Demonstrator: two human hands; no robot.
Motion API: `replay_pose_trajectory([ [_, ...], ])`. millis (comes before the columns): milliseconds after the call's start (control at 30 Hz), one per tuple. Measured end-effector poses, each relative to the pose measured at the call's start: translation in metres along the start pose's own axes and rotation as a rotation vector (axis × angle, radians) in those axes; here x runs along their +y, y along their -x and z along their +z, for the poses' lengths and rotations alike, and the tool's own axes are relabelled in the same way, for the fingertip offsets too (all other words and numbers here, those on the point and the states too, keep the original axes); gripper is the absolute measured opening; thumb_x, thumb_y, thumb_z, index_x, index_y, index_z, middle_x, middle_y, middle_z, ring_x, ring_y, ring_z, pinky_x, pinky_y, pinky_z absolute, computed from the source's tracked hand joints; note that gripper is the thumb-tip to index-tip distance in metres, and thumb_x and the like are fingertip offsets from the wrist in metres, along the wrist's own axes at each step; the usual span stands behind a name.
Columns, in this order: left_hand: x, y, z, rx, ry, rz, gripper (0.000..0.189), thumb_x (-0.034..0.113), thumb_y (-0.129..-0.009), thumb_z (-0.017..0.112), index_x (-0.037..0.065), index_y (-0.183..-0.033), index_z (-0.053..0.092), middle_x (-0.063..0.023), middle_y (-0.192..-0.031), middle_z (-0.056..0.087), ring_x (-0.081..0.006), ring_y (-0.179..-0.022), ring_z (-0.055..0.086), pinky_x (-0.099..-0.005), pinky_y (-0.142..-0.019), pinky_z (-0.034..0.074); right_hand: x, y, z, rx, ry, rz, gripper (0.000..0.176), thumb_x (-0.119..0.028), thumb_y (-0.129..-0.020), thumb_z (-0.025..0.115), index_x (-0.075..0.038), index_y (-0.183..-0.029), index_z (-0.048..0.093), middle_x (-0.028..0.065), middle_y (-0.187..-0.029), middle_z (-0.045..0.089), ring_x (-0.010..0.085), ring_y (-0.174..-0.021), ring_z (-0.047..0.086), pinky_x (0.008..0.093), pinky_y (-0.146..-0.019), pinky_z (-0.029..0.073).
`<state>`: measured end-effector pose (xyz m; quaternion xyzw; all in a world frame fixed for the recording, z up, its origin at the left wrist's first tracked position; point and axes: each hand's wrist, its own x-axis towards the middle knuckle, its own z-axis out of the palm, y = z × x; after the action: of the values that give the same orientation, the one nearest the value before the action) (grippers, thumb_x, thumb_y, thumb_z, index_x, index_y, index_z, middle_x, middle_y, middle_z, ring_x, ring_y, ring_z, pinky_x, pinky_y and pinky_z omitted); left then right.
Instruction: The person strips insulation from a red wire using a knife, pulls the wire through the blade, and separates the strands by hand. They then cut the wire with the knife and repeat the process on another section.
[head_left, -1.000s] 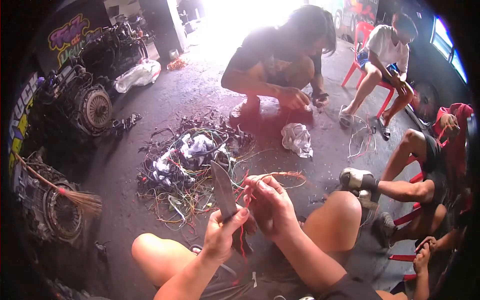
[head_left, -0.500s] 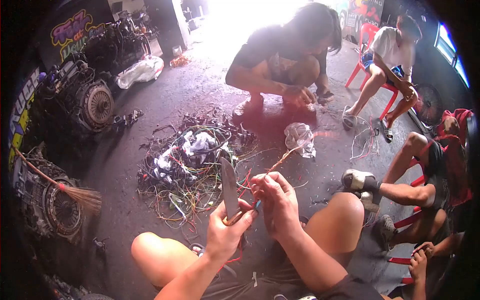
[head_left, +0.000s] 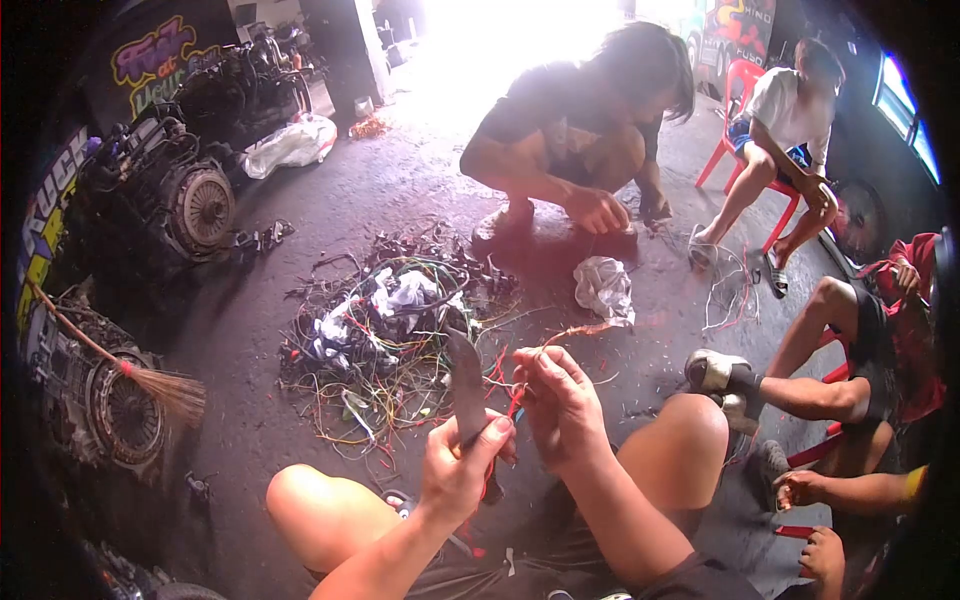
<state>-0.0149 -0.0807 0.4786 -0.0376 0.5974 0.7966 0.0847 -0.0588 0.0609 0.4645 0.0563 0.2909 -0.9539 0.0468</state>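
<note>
My left hand [head_left: 460, 465] is wrapped round the handle of a knife [head_left: 465, 385], whose broad blade points up and away from me. A red wire [head_left: 515, 403] passes by its thumb. Close on the right, my right hand [head_left: 562, 405] pinches a thin wire between thumb and fingers. Bare copper strands [head_left: 578, 331] show just beyond those fingertips. Both hands are above the floor between my bent knees. Ahead of the knife lies a tangled heap of coloured wires [head_left: 400, 375] with scraps of white plastic.
A crumpled clear plastic bag [head_left: 604, 290] lies ahead. Beyond it a person [head_left: 560, 130] squats, hands near the floor. Others sit on red chairs [head_left: 715, 165] at right. Engine parts [head_left: 205, 205] and a broom [head_left: 165, 390] stand along the left.
The copper strands stretched up toward the plastic bag before; now a shorter length shows, leaning right. The red wire by my left thumb is more visible. The squatting person's hand has lifted slightly.
</note>
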Motion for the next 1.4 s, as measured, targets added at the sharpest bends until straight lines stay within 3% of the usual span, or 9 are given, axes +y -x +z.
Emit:
replay_pose_trajectory([
  [133,0.001,-0.001,-0.009,-0.132,0.362,-0.178,0.015,0.015,-0.093,0.068,0.001,-0.096,0.064,-0.0033,-0.077,0.063,-0.0099,-0.064,0.058,-0.0287,-0.06,0.051,0.0,0.0,0.003,-0.023,-0.047,0.017,0.006,-0.015,-0.095,0.065,-0.01,-0.097,0.062,0.0057,-0.105,0.069,0.014,-0.091,0.062,0.0291,-0.082,0.049],
  [233,0.002,-0.001,-0.004,-0.073,0.233,-0.068,0.021,0.013,-0.091,0.07,0.002,-0.105,0.059,-0.0052,-0.08,0.063,-0.0131,-0.067,0.062,-0.0303,-0.063,0.053,-0.002,-0.001,0.008,-0.003,0.036,-0.04,0.006,-0.014,-0.095,0.065,-0.01,-0.098,0.062,0.0059,-0.104,0.069,0.0138,-0.091,0.062,0.0284,-0.08,0.049],
  [467,0.018,0.006,0.003,0.088,-0.02,0.192,0.012,0.009,-0.091,0.07,0.001,-0.097,0.062,-0.005,-0.08,0.066,-0.0121,-0.066,0.063,-0.0257,-0.062,0.052,-0.014,0.006,0.033,-0.041,0.102,-0.076,0.006,-0.014,-0.096,0.064,-0.009,-0.098,0.062,0.0057,-0.104,0.069,0.0127,-0.087,0.062,0.0272,-0.077,0.05],
  [500,0.016,0.006,-0.002,0.058,0.012,0.212,0.009,0.009,-0.094,0.067,0.002,-0.098,0.065,-0.0027,-0.083,0.067,-0.0093,-0.075,0.064,-0.0247,-0.066,0.054,-0.015,0.008,0.038,-0.044,0.083,-0.064,0.006,-0.014,-0.096,0.064,-0.009,-0.098,0.062,0.0055,-0.104,0.069,0.0126,-0.087,0.063,0.027,-0.077,0.05],
  [600,0.017,0.01,-0.006,0.026,0.008,0.181,0.011,0.01,-0.095,0.065,0.001,-0.099,0.064,-0.0032,-0.085,0.067,-0.0097,-0.074,0.064,-0.0252,-0.066,0.054,-0.018,0.013,0.051,-0.054,0.084,-0.046,0.006,-0.014,-0.096,0.063,-0.009,-0.098,0.061,0.0049,-0.104,0.069,0.0123,-0.089,0.062,0.0277,-0.079,0.05],
  [800,0.026,0.012,-0.01,-0.185,0.464,-0.03,0.014,0.016,-0.094,0.068,0.003,-0.095,0.063,-0.0051,-0.084,0.066,-0.013,-0.068,0.064,-0.0261,-0.061,0.052,-0.022,0.013,0.066,-0.115,0.037,-0.039,0.006,-0.015,-0.096,0.064,-0.009,-0.097,0.062,0.0036,-0.104,0.068,0.0108,-0.09,0.061,0.0292,-0.084,0.047],
  [1133,0.038,0.014,-0.002,0.097,0.015,0.301,0.016,0.014,-0.09,0.074,0.002,-0.093,0.063,-0.0017,-0.077,0.066,-0.0098,-0.066,0.062,-0.0247,-0.063,0.052,-0.025,0.006,0.072,-0.14,0.364,-0.206,0.01,-0.017,-0.096,0.065,-0.008,-0.099,0.063,0.0031,-0.101,0.069,0.0094,-0.087,0.06,0.0265,-0.08,0.046],
  [1333,0.046,0.017,-0.001,0.057,-0.163,0.35,0.016,0.011,-0.095,0.066,0.0,-0.105,0.062,-0.0043,-0.082,0.067,-0.0108,-0.069,0.064,-0.0269,-0.064,0.055,-0.036,0.004,0.081,-0.235,0.109,0.001,0.011,-0.017,-0.098,0.061,-0.008,-0.103,0.063,0.0025,-0.102,0.068,0.0108,-0.086,0.062,0.0276,-0.081,0.048],
  [1400,0.043,0.014,-0.004,-0.036,0.127,0.235,0.017,0.013,-0.095,0.066,0.0,-0.105,0.062,-0.004,-0.081,0.066,-0.0113,-0.068,0.064,-0.0268,-0.063,0.054,-0.038,0.002,0.082,-0.248,0.101,-0.004,0.01,-0.017,-0.098,0.061,-0.009,-0.103,0.063,0.0017,-0.102,0.068,0.0096,-0.087,0.06,0.0279,-0.082,0.048],
])
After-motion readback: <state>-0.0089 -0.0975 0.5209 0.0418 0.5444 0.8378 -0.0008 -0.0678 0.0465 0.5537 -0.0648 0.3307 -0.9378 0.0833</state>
